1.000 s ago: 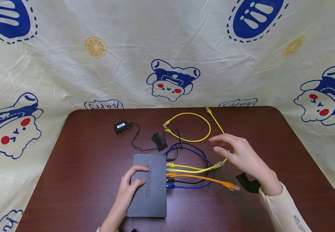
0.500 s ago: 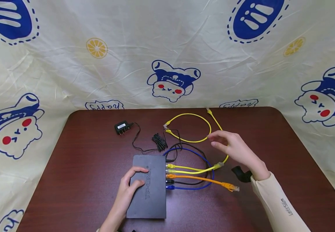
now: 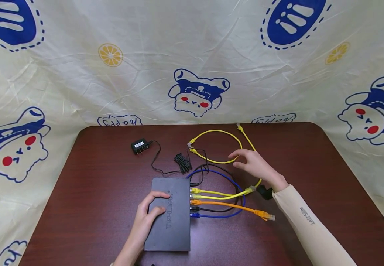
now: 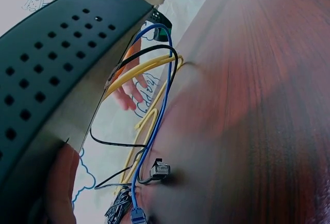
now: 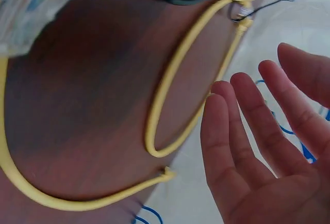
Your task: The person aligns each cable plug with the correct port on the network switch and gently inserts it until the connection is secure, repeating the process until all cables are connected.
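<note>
My left hand [image 3: 148, 210] grips the left edge of a dark grey TP-LINK network switch [image 3: 177, 234], finger and thumb lying over its top face. The switch's vented side [image 4: 62, 48] fills the left of the left wrist view. Along its right edge sit the plugs of two yellow cables [image 3: 212, 197], an orange cable [image 3: 225, 203], a black cable [image 3: 216, 210] and a blue cable [image 3: 218, 216]. Fingers spread and slightly bent, my right hand [image 3: 256, 166] holds nothing. It hovers by the right side of a looped yellow network cable [image 3: 218, 130], overlapping it in the head view.
A black power adapter [image 3: 140, 146] lies at the back left, its cord bundled [image 3: 182, 162] behind the switch. Another yellow cable [image 3: 246, 136] runs towards the table's back edge. The orange cable's loose plug [image 3: 264, 215] points right. A printed cloth [image 3: 145, 85] hangs behind the table.
My right hand has moved left and slightly towards the back, from beside the straight yellow cable to the looped one. The left hand and the switch stay nearly in place.
</note>
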The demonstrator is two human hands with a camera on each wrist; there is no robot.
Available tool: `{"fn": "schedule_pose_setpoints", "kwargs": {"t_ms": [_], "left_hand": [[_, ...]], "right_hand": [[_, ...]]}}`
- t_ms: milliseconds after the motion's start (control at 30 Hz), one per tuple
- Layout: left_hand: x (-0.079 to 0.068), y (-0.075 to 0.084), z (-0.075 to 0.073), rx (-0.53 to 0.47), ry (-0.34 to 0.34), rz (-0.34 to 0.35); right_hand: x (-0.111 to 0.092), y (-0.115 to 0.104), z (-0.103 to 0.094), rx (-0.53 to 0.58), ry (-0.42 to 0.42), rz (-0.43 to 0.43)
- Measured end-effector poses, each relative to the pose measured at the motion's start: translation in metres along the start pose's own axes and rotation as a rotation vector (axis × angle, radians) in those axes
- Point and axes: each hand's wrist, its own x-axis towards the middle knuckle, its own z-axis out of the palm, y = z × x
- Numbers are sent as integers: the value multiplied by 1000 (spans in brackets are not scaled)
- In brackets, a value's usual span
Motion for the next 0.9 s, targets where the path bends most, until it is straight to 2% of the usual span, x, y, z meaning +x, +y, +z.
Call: {"fn": "schedule_pose_setpoints", "kwargs": {"t_ms": [367, 600, 900], "left_hand": [[-1, 0, 0, 0, 1, 13], [-2, 0, -1, -5, 4, 10], [-1, 0, -1, -13, 1, 6]], "right_hand": [[12, 12, 16, 5, -53, 34], [15, 15, 19, 34, -94, 52], [16, 19, 26, -85, -63, 35]]}}
